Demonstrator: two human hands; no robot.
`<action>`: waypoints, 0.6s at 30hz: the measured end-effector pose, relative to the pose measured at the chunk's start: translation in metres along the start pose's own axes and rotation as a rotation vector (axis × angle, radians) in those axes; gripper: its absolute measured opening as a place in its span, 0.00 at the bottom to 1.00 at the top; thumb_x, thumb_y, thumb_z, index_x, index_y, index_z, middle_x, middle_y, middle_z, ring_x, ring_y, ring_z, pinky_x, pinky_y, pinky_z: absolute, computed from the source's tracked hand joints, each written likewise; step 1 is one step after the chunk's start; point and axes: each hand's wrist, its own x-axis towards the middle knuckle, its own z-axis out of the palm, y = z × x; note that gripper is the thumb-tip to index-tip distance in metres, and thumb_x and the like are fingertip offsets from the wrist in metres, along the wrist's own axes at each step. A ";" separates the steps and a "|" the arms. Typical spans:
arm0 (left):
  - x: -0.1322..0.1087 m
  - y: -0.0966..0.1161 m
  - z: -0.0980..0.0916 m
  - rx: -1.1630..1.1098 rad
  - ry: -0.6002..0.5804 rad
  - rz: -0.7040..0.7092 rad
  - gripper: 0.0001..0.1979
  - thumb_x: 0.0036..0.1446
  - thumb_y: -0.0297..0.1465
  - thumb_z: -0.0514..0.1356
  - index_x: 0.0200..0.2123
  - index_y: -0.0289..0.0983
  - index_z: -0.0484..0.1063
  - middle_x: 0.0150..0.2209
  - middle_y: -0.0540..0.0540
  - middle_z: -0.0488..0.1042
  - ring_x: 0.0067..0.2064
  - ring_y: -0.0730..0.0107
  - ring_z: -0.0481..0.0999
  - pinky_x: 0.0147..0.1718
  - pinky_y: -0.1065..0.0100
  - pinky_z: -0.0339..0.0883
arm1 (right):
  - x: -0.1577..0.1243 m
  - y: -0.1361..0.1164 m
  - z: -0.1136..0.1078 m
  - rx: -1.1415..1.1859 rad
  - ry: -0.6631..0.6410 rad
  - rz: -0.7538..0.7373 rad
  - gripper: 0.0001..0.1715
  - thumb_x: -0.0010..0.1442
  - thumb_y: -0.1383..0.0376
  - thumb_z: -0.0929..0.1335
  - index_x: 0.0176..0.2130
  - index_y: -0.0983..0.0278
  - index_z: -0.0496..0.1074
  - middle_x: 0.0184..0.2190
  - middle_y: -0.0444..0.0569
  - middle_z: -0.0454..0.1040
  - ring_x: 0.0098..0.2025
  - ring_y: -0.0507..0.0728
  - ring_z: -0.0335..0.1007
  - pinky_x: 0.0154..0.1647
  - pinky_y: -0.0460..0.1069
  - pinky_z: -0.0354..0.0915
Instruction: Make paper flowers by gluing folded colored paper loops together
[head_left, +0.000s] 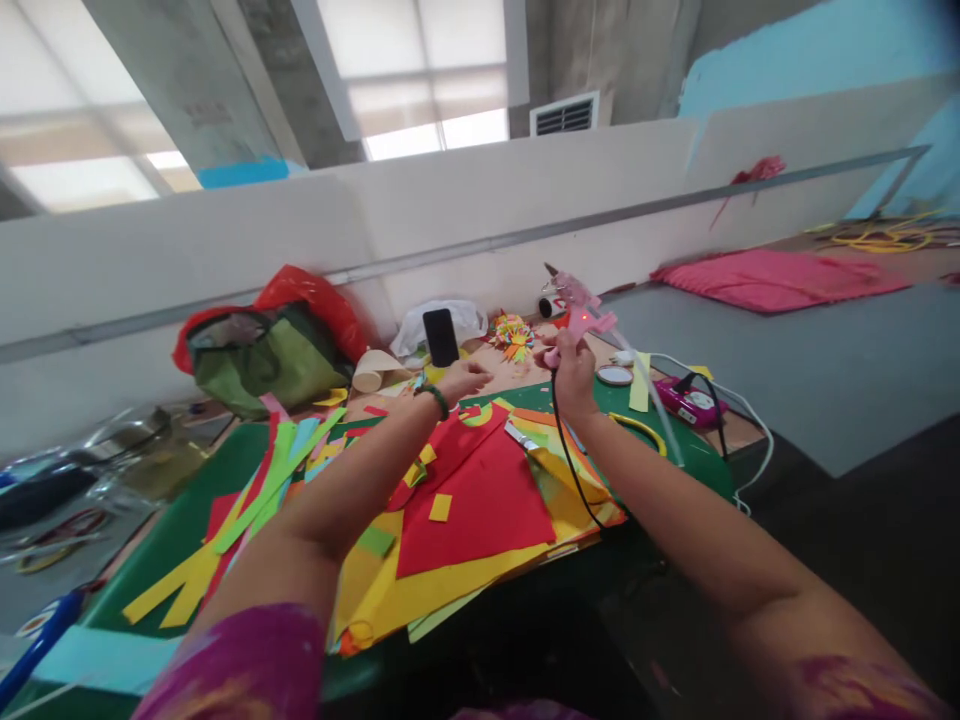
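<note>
My right hand is wrapped round the handle of a pink hot glue gun, raised with its nozzle pointing up and to the left. A small red light glows on the gun, and a long pale glue stick trails from its back. Its black cord hangs down over the papers. My left hand reaches out above the table with fingers extended, and I see nothing in it. Below lie red paper sheets, yellow sheets and a utility knife.
Coloured paper strips cover the left of the green table. Behind stand a phone, a colourful paper ball and a green bag. A magenta device with cables and a roll of yellow tape lie right.
</note>
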 end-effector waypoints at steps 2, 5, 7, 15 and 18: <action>0.021 -0.006 0.023 0.161 -0.049 -0.019 0.04 0.59 0.27 0.62 0.33 0.31 0.72 0.31 0.50 0.74 0.32 0.73 0.73 0.34 0.67 0.71 | 0.008 0.007 -0.011 -0.108 0.049 -0.100 0.27 0.53 0.41 0.65 0.31 0.62 0.66 0.22 0.40 0.68 0.23 0.51 0.68 0.28 0.48 0.67; 0.045 -0.010 0.049 0.352 -0.115 -0.015 0.13 0.62 0.35 0.59 0.47 0.33 0.71 0.46 0.43 0.74 0.44 0.64 0.75 0.42 0.59 0.73 | 0.008 0.030 -0.020 -0.239 0.093 -0.079 0.29 0.52 0.39 0.63 0.30 0.61 0.65 0.21 0.41 0.68 0.23 0.52 0.67 0.28 0.49 0.66; 0.054 -0.016 0.062 0.440 -0.147 -0.005 0.16 0.63 0.36 0.59 0.51 0.35 0.70 0.51 0.42 0.72 0.48 0.61 0.74 0.46 0.56 0.72 | 0.004 0.047 -0.022 -0.297 0.084 -0.021 0.29 0.52 0.38 0.62 0.29 0.61 0.64 0.19 0.41 0.67 0.22 0.53 0.65 0.27 0.50 0.65; 0.076 -0.038 0.082 0.425 -0.188 -0.049 0.18 0.62 0.36 0.60 0.52 0.34 0.69 0.52 0.40 0.71 0.50 0.59 0.73 0.47 0.56 0.71 | -0.003 0.065 -0.027 -0.374 0.012 0.041 0.25 0.54 0.42 0.63 0.30 0.61 0.66 0.26 0.48 0.74 0.34 0.58 0.70 0.35 0.50 0.64; 0.086 -0.034 0.068 0.316 -0.154 -0.090 0.18 0.63 0.37 0.59 0.52 0.35 0.69 0.52 0.41 0.71 0.49 0.59 0.74 0.47 0.55 0.72 | -0.005 0.073 -0.027 -0.371 -0.011 0.124 0.25 0.53 0.42 0.63 0.29 0.60 0.66 0.24 0.47 0.73 0.31 0.58 0.70 0.34 0.50 0.64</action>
